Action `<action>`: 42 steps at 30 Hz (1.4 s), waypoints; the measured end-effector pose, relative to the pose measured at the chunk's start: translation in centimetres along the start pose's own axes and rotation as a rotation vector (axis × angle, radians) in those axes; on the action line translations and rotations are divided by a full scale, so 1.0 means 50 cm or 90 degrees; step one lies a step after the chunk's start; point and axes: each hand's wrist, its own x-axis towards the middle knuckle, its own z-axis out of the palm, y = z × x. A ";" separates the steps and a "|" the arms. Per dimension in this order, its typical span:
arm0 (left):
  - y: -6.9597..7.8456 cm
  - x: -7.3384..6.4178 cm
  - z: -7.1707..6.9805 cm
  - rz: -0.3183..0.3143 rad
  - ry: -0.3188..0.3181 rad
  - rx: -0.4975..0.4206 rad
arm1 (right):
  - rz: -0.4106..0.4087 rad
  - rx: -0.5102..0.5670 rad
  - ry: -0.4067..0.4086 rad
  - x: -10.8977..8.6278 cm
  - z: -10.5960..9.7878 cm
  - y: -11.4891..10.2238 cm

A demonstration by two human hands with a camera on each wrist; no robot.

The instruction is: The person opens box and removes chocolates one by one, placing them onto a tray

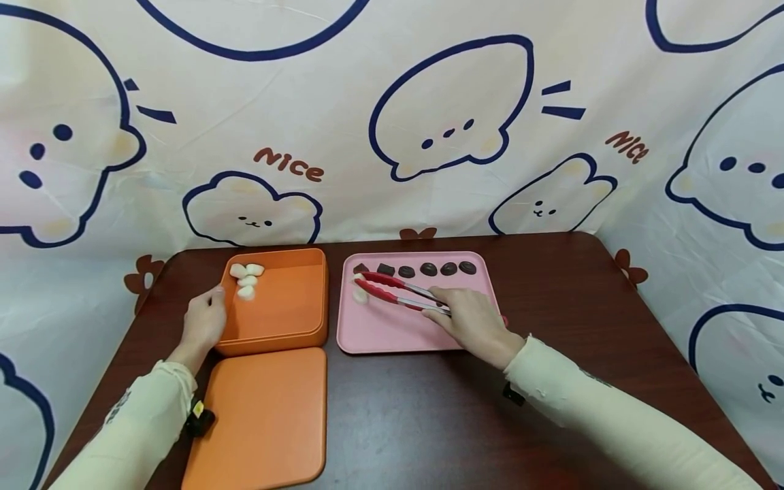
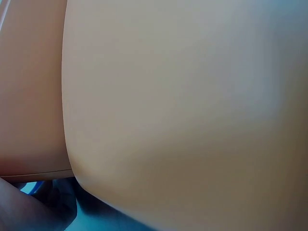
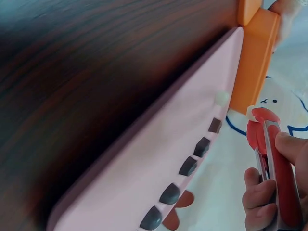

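Note:
My right hand (image 1: 471, 320) grips red-tipped metal tongs (image 1: 392, 289) over the pink tray (image 1: 404, 333). Between the tong tips is a small white piece (image 3: 250, 112), perhaps a marshmallow. Another white piece (image 1: 360, 296) lies on the tray's left side. Along the tray's far edge runs a row of several dark chocolates (image 1: 429, 269), some squarish and some rounded. With my left hand (image 1: 205, 318) I hold the left wall of the orange box (image 1: 275, 299); its fingers are partly hidden there. Several white pieces (image 1: 248, 280) sit in the box's far left corner.
A flat orange lid (image 1: 263, 415) lies in front of the box on the dark wooden table (image 1: 392, 422). Box and tray stand side by side with a narrow gap. Behind the table hangs a white cloth (image 1: 343, 102) printed with cartoon figures.

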 end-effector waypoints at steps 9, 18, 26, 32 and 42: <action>0.003 0.002 0.002 0.008 0.017 0.009 | 0.013 -0.039 0.007 -0.012 0.003 0.035; 0.004 0.000 0.000 0.003 0.007 0.000 | -0.020 -0.093 0.012 -0.019 0.010 0.055; 0.005 -0.003 -0.003 0.007 0.003 0.004 | -0.046 -0.152 0.036 -0.025 0.019 0.056; 0.006 -0.005 -0.001 0.004 -0.002 -0.006 | -0.055 -0.159 0.036 -0.031 0.021 0.054; 0.007 -0.003 -0.001 -0.002 -0.003 -0.005 | 0.012 -0.062 -0.019 -0.034 0.012 0.055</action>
